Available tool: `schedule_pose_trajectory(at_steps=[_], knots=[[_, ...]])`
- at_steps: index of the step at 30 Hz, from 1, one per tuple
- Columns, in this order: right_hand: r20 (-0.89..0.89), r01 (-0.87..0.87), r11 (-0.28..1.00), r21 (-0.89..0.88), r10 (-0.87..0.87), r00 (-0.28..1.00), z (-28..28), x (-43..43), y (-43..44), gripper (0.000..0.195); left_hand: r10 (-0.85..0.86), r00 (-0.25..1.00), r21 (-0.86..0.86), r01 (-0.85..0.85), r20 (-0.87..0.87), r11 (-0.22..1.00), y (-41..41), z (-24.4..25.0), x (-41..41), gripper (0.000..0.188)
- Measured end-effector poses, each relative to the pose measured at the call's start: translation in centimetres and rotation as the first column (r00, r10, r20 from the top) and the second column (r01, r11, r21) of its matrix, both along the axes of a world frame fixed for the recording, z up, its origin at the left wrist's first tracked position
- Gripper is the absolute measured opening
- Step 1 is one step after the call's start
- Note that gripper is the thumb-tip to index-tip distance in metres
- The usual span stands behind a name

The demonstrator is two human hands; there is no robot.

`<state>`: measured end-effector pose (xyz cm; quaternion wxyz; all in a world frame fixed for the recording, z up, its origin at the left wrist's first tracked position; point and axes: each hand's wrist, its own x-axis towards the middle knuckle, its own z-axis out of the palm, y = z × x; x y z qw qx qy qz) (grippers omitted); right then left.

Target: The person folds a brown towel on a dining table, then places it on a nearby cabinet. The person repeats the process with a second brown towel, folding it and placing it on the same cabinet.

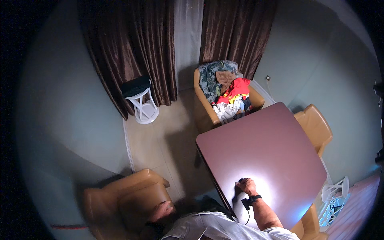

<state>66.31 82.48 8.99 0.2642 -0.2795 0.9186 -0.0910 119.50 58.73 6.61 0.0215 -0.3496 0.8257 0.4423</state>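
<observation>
My right hand (247, 186) rests at the near part of a brown-topped square table (258, 144), its fingers curled and the thumb pointing left. Something small and dark (241, 180) shows between thumb and fingers; whether it is a held object or shadow is unclear. A black strap with a small black device (247, 203) circles that wrist, and a thin cable hangs from it. Away from the table, my left hand (163, 211) is blurred and dim in front of a tan armchair (141, 192). Its fingers cannot be made out.
Across the table, another tan armchair (207, 105) holds piled clothes (232, 93). More tan chairs stand at the right side (313, 129) and near right corner (309, 222). A white stool (144, 109) with a dark item on top stands by brown curtains (132, 54). White frames (336, 190) stand at right.
</observation>
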Motion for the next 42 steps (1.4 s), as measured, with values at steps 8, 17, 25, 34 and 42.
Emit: schedule_pose_trajectory(at_steps=[8,17,25,34,42], knots=[[-0.135,0.185,0.982,-0.045,-0.189,0.973,-1.4,-8.4,-7.9,0.055,-0.133,0.990,-0.130,0.127,-0.038,0.983,-10.4,3.6,-17.5,0.049],[-0.112,0.238,0.930,-0.279,-0.278,0.954,-1.8,-11.7,-16.6,0.031,-0.361,0.933,-0.062,0.359,-0.011,0.931,-21.5,4.1,-25.1,0.046],[-0.185,0.232,0.874,-0.426,-0.336,0.923,-0.4,-10.3,-20.4,0.024,-0.540,0.841,-0.215,0.523,-0.022,0.825,-32.1,10.4,-41.8,0.035],[-0.165,0.408,0.802,-0.436,-0.517,0.840,-0.2,-10.4,-22.3,0.026,-0.368,0.875,0.169,0.434,-0.315,0.885,-46.9,2.9,-65.6,0.030],[-0.043,0.705,0.690,-0.166,-0.719,0.694,2.1,-10.6,-25.6,0.022,0.225,0.948,0.738,0.015,-0.224,0.674,-60.0,-7.4,-90.5,0.063]])
